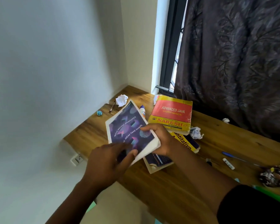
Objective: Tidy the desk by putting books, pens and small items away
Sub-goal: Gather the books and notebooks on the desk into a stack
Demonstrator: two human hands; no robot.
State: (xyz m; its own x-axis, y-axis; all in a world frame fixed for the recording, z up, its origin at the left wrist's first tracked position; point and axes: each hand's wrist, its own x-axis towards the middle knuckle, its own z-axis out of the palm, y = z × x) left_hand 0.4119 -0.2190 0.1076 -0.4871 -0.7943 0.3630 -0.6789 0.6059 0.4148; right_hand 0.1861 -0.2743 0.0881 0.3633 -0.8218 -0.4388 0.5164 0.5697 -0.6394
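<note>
A purple-covered book (pixel 128 126) with a white border is lifted and tilted above the wooden desk (pixel 176 180). My right hand (pixel 158 139) grips its right edge, thumb on the cover. My left hand (pixel 110 165) holds the book's near corner, fingers spread over the cover. A yellow and red "Advanced Java" book (pixel 171 113) lies behind it. A yellow "Quantitative" book (pixel 186 143) and a dark book (pixel 158 160) lie under my right wrist. A blue pen (pixel 231 156) lies at the right, a dark pen (pixel 112 107) at the far left.
Crumpled paper balls (pixel 121 100) (pixel 196 133) (pixel 226 120) and a small blue wad (pixel 99 113) dot the desk. A glue bottle (pixel 142 111) lies beside the purple book. A white stick (pixel 228 163), dark clutter (pixel 271 176) and a green item (pixel 268 194) sit right. A dark curtain (pixel 233 62) hangs behind.
</note>
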